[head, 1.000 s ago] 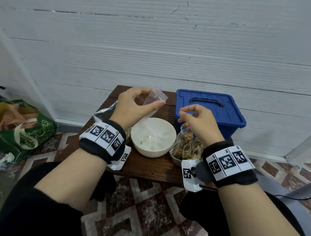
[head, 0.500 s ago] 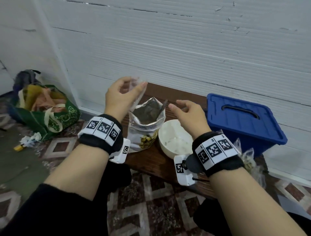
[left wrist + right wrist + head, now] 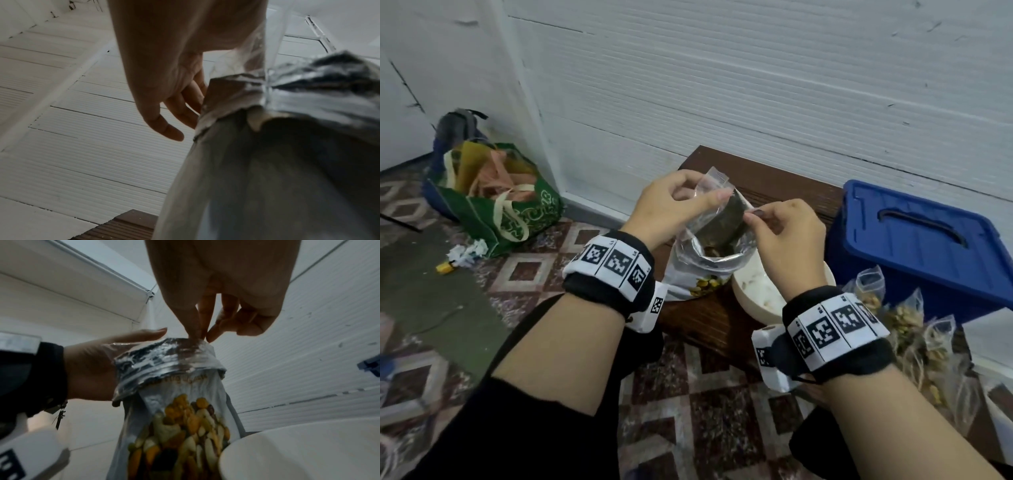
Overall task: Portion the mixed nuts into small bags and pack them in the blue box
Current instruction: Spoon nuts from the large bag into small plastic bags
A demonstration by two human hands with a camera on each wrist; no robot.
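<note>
**Both hands at the mouth of a small clear bag, above the open nut pouch**

At far left a green shopping bag (image 3: 496,202) stuffed with cloth stands on the patterned tiled floor (image 3: 524,274), with crumpled paper scraps (image 3: 465,253) just in front of it. The left hand (image 3: 667,209) is raised over the dark wooden surface (image 3: 709,318); its thumb and fingers (image 3: 717,197) pinch one lip of a small clear zip bag (image 3: 714,183). Directly below stands the foil pouch of mixed nuts (image 3: 705,267), upright with its top open and nuts printed on the front. The right hand (image 3: 784,236) is close beside the left; its thumb and forefinger are pressed together on the opposite lip of the same clear bag, the other fingers (image 3: 246,324) loosely curled. Under the right hand, a white bowl (image 3: 756,298) sits on the surface, touching the pouch. Further right, several filled small bags (image 3: 904,318) of nuts lie in a heap before the blue box (image 3: 921,246), whose lid is on, against the white wall.
</note>
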